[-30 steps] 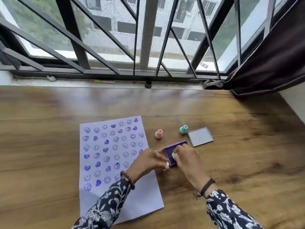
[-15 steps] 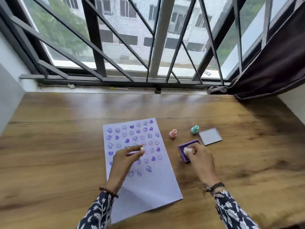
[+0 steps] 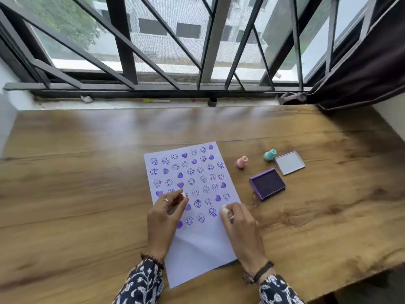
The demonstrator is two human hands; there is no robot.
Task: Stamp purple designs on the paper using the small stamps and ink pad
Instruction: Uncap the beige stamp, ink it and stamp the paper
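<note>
A: Nearest the camera, what are the two hands doing?

B: Both are over the lower half of the paper (image 3: pixel 203 244), which lies lengthwise away from the person on the desk (image 3: pixel 87 194). The right hand (image 3: pixel 238 227) has its fingers (image 3: pixel 228 212) clamped on a small white stamp (image 3: pixel 224 209) near the sheet's right edge, just under the last printed row. The left hand (image 3: pixel 163 218) pinches a second white stamp (image 3: pixel 183 195) with fingers closed around it, over the prints on the left side.

A: Which way does the work go from there?

B: Toward the person, I judge. The blank strip of paper lies below both hands, so the next prints belong on the near side of the fingers. The right hand sits closer to that bare corner.

A: And farther out?

B: The purple ink pad (image 3: pixel 267 183) lies open, right of the paper and beyond the right hand, apart from it. Behind it lie its lid (image 3: pixel 289 162), a pink stamp (image 3: pixel 241 162) and a teal stamp (image 3: pixel 269 155), all untouched.

A: What differs from half a second ago?

B: Then the right hand pressed its stamp onto the ink pad; now it has crossed to the paper. The left hand has stayed over the sheet.
</note>
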